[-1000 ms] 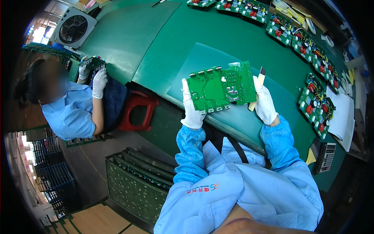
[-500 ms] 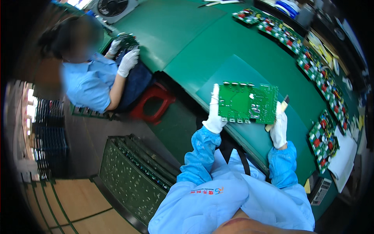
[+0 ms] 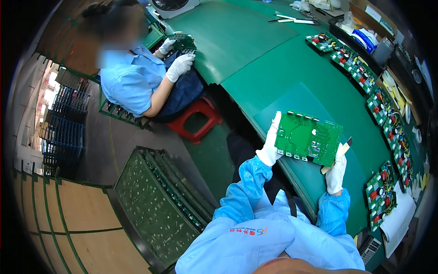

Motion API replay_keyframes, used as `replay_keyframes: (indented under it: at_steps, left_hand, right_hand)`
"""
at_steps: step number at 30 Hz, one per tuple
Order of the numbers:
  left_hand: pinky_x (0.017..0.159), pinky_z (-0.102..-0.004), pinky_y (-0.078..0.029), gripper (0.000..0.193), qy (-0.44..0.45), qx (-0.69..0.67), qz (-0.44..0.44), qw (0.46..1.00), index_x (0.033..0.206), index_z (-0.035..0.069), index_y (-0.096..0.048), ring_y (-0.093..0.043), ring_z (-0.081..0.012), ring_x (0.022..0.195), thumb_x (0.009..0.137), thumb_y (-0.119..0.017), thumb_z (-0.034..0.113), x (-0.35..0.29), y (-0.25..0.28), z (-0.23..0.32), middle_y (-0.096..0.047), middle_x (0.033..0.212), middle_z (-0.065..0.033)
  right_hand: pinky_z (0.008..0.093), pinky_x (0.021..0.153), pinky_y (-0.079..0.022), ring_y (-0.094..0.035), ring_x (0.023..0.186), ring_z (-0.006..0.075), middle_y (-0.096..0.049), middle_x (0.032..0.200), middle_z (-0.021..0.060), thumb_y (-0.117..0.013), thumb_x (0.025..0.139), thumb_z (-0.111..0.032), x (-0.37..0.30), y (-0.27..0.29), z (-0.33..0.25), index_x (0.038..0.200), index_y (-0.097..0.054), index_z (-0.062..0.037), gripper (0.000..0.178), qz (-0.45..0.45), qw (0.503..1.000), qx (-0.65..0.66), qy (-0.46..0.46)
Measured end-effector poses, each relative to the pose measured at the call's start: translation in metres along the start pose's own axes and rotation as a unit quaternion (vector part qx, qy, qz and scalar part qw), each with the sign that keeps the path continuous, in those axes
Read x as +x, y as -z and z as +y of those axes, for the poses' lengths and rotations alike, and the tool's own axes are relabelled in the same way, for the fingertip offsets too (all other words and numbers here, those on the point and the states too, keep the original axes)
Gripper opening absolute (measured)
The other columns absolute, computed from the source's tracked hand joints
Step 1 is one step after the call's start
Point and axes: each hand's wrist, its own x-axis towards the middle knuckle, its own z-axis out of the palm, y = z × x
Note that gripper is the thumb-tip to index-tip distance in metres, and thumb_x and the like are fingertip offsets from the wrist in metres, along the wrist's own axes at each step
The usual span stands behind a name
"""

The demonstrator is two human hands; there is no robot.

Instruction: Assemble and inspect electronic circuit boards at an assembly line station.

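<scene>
A green circuit board [image 3: 299,137] is held up over the green-topped table, its solder side facing me and metal connectors along two edges. My left hand [image 3: 270,144], in a white glove, grips the board's left edge with one finger stretched along it. At the opposite edge my right hand [image 3: 336,173], also gloved, is closed on the board. A flat pale-yellow tool with a dark end [image 3: 346,145] is tucked in that same hand; its exact kind I cannot make out. A thin green mat [image 3: 292,102] lies on the table beneath the board.
Several populated circuit boards [image 3: 381,196] line the table's right side. Beyond them stand bins with tape and tools [image 3: 365,41]. At left, a co-worker [image 3: 132,82] in white gloves holds another board near a red stool [image 3: 196,121]. A dark green rack [image 3: 155,201] stands beside me.
The whole view has shifted, so the scene sits farther right and lower. The board has turned slightly clockwise in the picture. Both hands keep their hold on it.
</scene>
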Motion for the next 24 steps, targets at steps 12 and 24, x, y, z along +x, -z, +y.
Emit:
replay_keyframes:
  at_steps: [12,24]
  left_hand:
    - [0.092,-0.0348,-0.052,0.055,-0.040,0.080,0.029,0.996,0.124,0.013,-0.060,-0.062,-0.0153,0.106,0.097,-0.048,0.059,-0.011,-0.016,0.003,-0.063,0.119,-0.0041]
    - [0.111,-0.0346,-0.031,0.056,0.015,-0.006,0.174,0.985,0.153,0.016,-0.025,-0.043,-0.0148,0.128,0.102,-0.050,0.019,-0.015,-0.037,0.013,-0.042,0.146,-0.0051]
  right_hand:
    - [0.0272,0.086,-0.047,-0.060,0.099,0.0105,-0.063,0.112,0.0038,-0.044,0.105,-0.030,0.002,-0.003,-0.005,0.124,-0.056,-0.0023,0.036,-0.037,0.971,0.227,-0.057]
    - [0.0282,0.087,-0.048,-0.060,0.100,0.0118,-0.063,0.112,0.0047,-0.044,0.105,-0.029,-0.004,-0.004,-0.003,0.130,-0.054,-0.0014,0.039,-0.021,0.981,0.189,-0.050]
